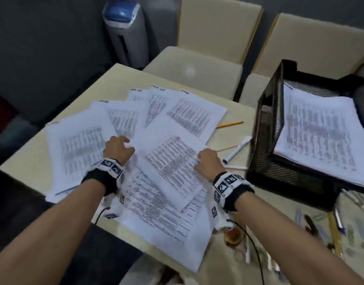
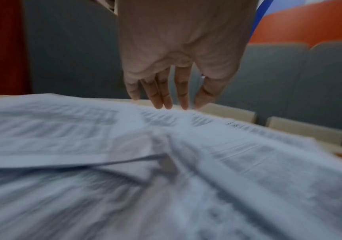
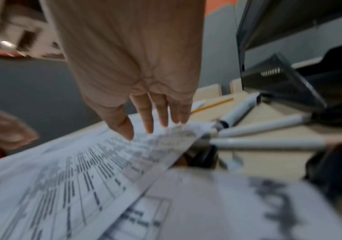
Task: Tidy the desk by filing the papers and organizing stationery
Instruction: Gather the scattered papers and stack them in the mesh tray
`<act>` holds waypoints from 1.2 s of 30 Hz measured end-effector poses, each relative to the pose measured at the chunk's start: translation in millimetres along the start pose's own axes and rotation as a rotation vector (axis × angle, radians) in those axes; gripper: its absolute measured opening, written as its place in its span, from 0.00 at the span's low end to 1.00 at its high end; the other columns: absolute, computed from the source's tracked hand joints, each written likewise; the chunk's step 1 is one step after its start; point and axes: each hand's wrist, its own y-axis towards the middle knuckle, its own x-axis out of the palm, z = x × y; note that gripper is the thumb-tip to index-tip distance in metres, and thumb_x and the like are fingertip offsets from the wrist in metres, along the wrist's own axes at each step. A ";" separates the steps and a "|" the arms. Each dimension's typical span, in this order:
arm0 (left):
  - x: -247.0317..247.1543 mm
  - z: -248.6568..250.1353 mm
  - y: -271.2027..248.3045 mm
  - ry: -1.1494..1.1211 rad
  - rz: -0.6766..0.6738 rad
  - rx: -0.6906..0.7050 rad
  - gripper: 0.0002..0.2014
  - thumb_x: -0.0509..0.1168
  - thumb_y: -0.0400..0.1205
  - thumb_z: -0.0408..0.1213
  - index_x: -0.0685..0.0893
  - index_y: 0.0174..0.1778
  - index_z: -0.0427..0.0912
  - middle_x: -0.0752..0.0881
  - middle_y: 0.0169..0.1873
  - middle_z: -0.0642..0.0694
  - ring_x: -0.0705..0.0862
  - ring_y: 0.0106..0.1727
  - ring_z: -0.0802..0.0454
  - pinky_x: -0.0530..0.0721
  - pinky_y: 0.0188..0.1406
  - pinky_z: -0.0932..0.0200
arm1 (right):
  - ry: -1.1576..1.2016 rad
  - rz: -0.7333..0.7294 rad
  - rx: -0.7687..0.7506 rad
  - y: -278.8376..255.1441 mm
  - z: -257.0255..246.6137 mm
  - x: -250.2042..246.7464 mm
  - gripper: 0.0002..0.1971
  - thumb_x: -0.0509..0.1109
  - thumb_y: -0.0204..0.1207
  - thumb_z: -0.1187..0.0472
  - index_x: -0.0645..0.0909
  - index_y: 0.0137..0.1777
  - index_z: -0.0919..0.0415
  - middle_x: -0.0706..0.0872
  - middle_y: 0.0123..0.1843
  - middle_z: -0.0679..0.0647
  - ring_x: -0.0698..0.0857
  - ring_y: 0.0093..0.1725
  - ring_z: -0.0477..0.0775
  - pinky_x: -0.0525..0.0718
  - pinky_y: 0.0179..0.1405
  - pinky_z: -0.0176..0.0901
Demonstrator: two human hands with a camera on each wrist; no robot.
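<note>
Several printed sheets (image 1: 173, 153) lie fanned across the beige desk (image 1: 236, 138). My left hand (image 1: 118, 148) rests fingertips-down at the left edge of the top sheet (image 2: 186, 123), fingers straight. My right hand (image 1: 206, 161) touches the same sheet's right edge (image 3: 166, 138) with straight fingers, holding nothing. A black mesh tray (image 1: 267, 140) at the right holds a stack of filed papers (image 1: 321, 136). White markers (image 1: 237, 150) (image 3: 268, 126) and a yellow pencil (image 1: 229, 124) lie between the sheets and the tray.
Pens, clips and a ruler (image 1: 334, 231) are scattered on the desk at the lower right. Beige chairs (image 1: 208, 58) stand behind the desk. A grey and blue appliance (image 1: 125, 31) is on the floor at the far left. Cables run from both wristbands.
</note>
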 end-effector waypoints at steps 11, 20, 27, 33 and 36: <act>10.2 -84.0 -5.7 0.427 -0.208 0.065 0.45 0.66 0.71 0.64 0.57 0.79 0.46 0.63 0.78 0.40 0.60 0.80 0.39 0.55 0.79 0.35 | 0.169 0.165 0.059 42.4 -22.8 -27.7 0.09 0.63 0.76 0.67 0.77 0.34 0.62 0.79 0.41 0.65 0.80 0.46 0.63 0.71 0.38 0.45; -16.9 -87.8 -3.7 -0.275 -0.027 -0.030 0.21 0.61 0.82 0.45 0.79 0.66 0.34 0.80 0.66 0.39 0.79 0.65 0.41 0.75 0.65 0.54 | 0.810 0.669 0.143 63.7 -58.9 -71.4 0.07 0.62 0.75 0.67 0.80 0.47 0.69 0.79 0.43 0.61 0.76 0.44 0.52 0.73 0.40 0.44; -46.1 -128.2 47.3 -0.305 -0.071 -0.669 0.44 0.48 0.81 0.64 0.57 0.79 0.27 0.55 0.80 0.29 0.54 0.80 0.33 0.55 0.78 0.43 | 0.597 0.124 0.277 77.1 -115.8 27.4 0.18 0.59 0.77 0.71 0.76 0.66 0.71 0.83 0.60 0.66 0.83 0.56 0.64 0.84 0.51 0.47; -36.7 -104.2 70.6 -0.360 -0.200 -0.470 0.46 0.56 0.77 0.65 0.54 0.81 0.33 0.54 0.80 0.30 0.58 0.80 0.31 0.61 0.78 0.39 | 0.583 -0.086 0.093 72.6 -172.2 65.6 0.29 0.56 0.72 0.77 0.60 0.71 0.56 0.77 0.62 0.63 0.81 0.59 0.67 0.82 0.60 0.66; -35.4 -109.7 75.0 -0.540 -0.126 -0.472 0.41 0.68 0.78 0.48 0.57 0.79 0.30 0.64 0.77 0.31 0.68 0.76 0.33 0.69 0.75 0.43 | 0.551 -0.139 -0.029 64.6 -175.0 60.4 0.28 0.57 0.75 0.78 0.56 0.71 0.58 0.77 0.55 0.61 0.81 0.41 0.58 0.88 0.41 0.55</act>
